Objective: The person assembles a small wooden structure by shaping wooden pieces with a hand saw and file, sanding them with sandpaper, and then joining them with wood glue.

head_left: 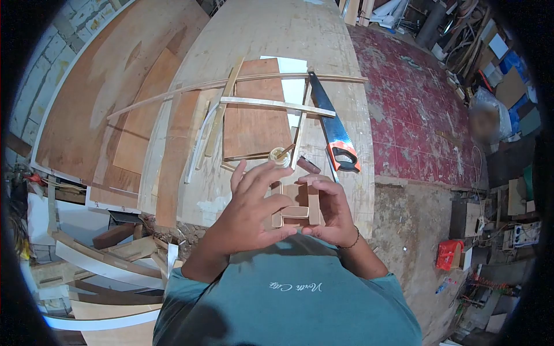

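Note:
A small wooden box-like assembly (295,212) of thin pale pieces is held in front of my chest. My left hand (254,202) grips its left side, thumb below and fingers over the top. On the right side, my right hand (334,210) closes on it with thumb and fingers. Just beyond the hands stands a small jar (279,155) with a stick in it. Near my right fingers lies a small dark block (309,165). My fingers hide parts of the assembly.
A handsaw (332,118) with an orange and black handle lies on the plywood table (277,34). Wooden strips (277,105) cross a brown board (254,127) and a white sheet (297,69). Large panels (109,75) lean at left; a red container (449,255) sits on the floor.

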Action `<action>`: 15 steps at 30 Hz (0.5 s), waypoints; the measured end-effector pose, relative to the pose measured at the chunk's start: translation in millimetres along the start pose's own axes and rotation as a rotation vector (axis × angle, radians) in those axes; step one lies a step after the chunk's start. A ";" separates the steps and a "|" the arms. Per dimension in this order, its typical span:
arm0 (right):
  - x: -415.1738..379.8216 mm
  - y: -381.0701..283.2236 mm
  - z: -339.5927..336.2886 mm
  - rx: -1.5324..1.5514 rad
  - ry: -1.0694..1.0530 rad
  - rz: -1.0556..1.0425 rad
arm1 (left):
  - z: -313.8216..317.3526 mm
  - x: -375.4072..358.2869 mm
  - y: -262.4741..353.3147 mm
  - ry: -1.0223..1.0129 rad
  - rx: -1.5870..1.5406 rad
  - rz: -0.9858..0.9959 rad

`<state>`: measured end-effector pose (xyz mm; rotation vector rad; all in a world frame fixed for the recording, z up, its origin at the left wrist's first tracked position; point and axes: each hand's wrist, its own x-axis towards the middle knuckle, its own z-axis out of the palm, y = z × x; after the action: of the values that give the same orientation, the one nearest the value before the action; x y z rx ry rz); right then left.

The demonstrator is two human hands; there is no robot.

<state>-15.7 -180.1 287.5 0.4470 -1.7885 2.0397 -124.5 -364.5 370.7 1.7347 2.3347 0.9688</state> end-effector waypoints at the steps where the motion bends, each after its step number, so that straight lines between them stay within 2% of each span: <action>1: 1.6 -0.9 0.4 -0.017 -0.010 0.004 | -0.4 0.1 -0.1 0.003 0.001 -0.002; 15: -1.2 -1.1 0.5 -0.046 -0.003 0.022 | -0.7 4.8 8.2 -0.018 -0.032 0.018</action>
<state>-14.1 -180.6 288.0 0.4192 -1.8452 2.0093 -119.7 -359.3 377.0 1.7483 2.2838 0.9830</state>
